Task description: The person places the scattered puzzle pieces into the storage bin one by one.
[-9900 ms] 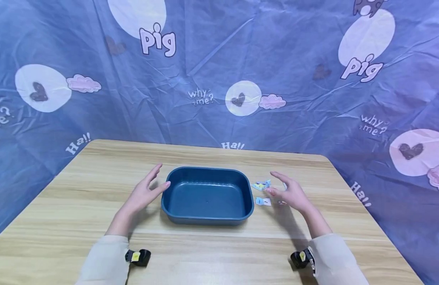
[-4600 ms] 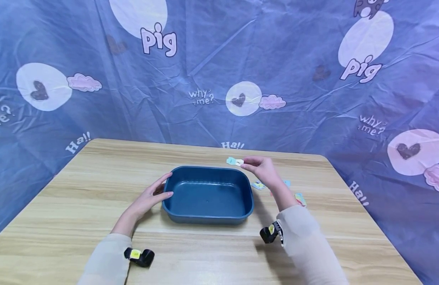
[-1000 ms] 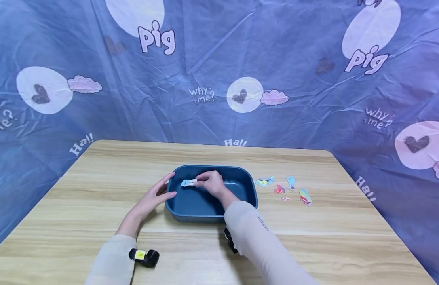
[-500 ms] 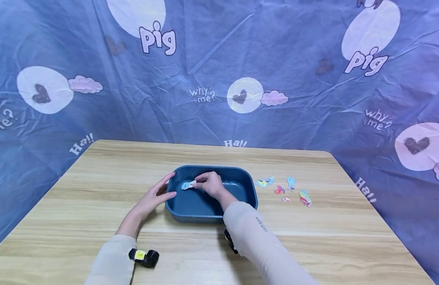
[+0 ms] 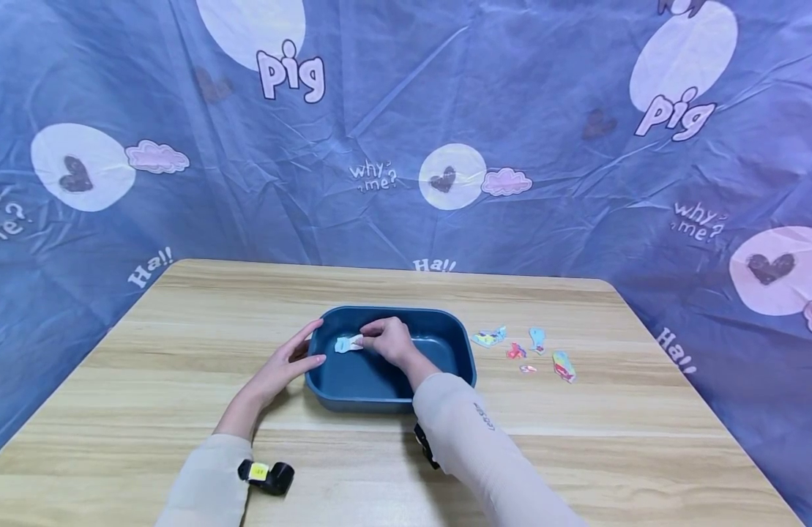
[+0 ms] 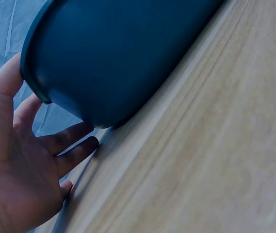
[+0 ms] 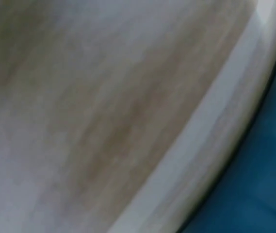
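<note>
A dark blue rectangular tub (image 5: 438, 359) stands on the table. At its left end my left hand (image 5: 277, 373) holds the rim. The left wrist view shows the thumb of the left hand (image 6: 16, 160) over the rim and other fingers against the tub's outer wall (image 6: 104, 58). My right hand (image 5: 392, 342) is inside the tub and pinches the right end of a small flat cut-out (image 5: 345, 344), light blue and white, like a sticker. The cut-out lies low over the tub's floor; whether it touches is unclear. The right wrist view shows neither hand nor cut-out.
Right of the tub lie several more cut-outs: a blue-yellow one (image 5: 490, 337), a light blue one (image 5: 537, 339), a red one (image 5: 515, 351), a tiny one (image 5: 527, 369) and a green-red one (image 5: 564, 366). Behind the wooden table (image 5: 149, 351) hangs a blue printed cloth (image 5: 353, 241).
My right hand took the light-blue and white cut-out from right of the tub, carried it over the back, then into the tub, lowering it slightly. The left hand came onto the rim.
</note>
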`<state>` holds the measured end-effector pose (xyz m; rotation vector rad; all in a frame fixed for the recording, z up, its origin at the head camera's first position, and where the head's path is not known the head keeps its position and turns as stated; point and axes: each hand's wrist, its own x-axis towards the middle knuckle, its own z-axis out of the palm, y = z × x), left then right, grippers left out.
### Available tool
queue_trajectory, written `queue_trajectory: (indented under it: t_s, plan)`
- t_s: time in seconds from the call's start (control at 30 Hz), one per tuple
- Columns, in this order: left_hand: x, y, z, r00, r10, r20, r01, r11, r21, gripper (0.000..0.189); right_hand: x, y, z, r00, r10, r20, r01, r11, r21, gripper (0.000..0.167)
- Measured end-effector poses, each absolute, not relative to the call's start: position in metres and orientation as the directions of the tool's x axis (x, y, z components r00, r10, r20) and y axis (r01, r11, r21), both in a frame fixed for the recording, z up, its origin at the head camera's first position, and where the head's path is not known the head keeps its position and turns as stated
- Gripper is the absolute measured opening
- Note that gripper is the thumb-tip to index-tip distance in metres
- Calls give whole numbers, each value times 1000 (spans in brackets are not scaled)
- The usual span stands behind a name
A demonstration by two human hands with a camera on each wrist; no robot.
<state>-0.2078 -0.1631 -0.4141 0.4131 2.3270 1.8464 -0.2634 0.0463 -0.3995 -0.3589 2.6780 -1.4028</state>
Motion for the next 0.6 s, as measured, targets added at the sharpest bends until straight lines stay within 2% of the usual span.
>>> queue_trajectory:
  t_s: [0.37, 0.6]
  plan:
    - [-207, -163, -413, -955, 294, 40, 106, 211, 972, 58, -261, 50, -394, -967, -251, 48, -189, 575, -796, 22]
    - [-207, -163, -413, -955, 294, 40, 108, 217, 970, 58, -264, 52, -390, -963, -260, 74, -207, 533, -820, 24]
